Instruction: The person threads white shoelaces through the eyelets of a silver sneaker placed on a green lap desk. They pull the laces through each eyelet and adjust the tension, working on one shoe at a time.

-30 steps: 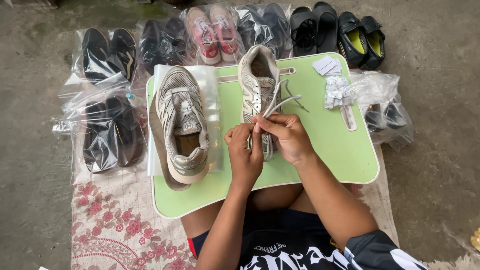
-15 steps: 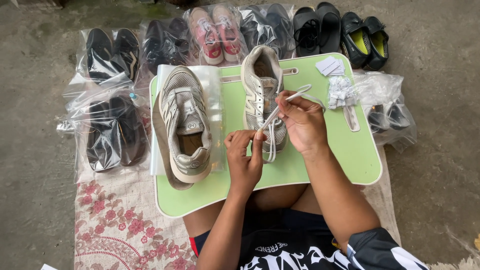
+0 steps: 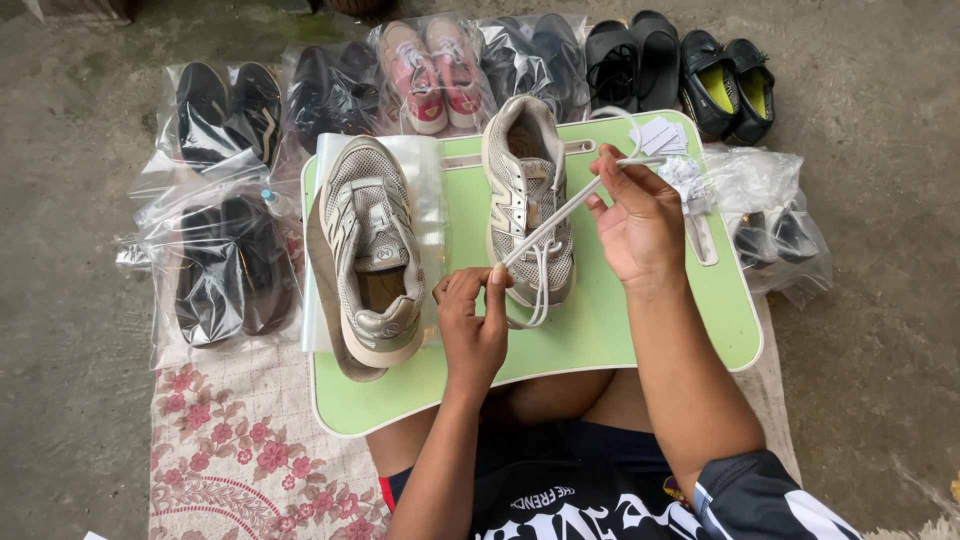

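Two grey-and-white sneakers lie on a light green lap table [image 3: 620,330]. The right sneaker [image 3: 525,185] points toe toward me, and a white shoelace [image 3: 560,215] runs taut from its toe end up to the right. My right hand [image 3: 635,215] pinches the lace's far end, raised over the table. My left hand [image 3: 475,320] presses on the lace at the toe of that shoe, fingers pinched. The left sneaker [image 3: 370,250] lies on a clear plastic bag, unlaced, untouched.
Several pairs of shoes in clear bags line the back and left: black pairs [image 3: 220,110], a pink pair [image 3: 435,70], black slip-ons [image 3: 685,70]. A crumpled bag [image 3: 770,215] lies right of the table. White paper tags [image 3: 660,135] sit at its back corner. A floral mat [image 3: 240,450] covers the concrete floor.
My right hand has drawn the lace up and to the right, away from the shoe, pulling it taut. My left hand has stayed at the toe of the right sneaker.
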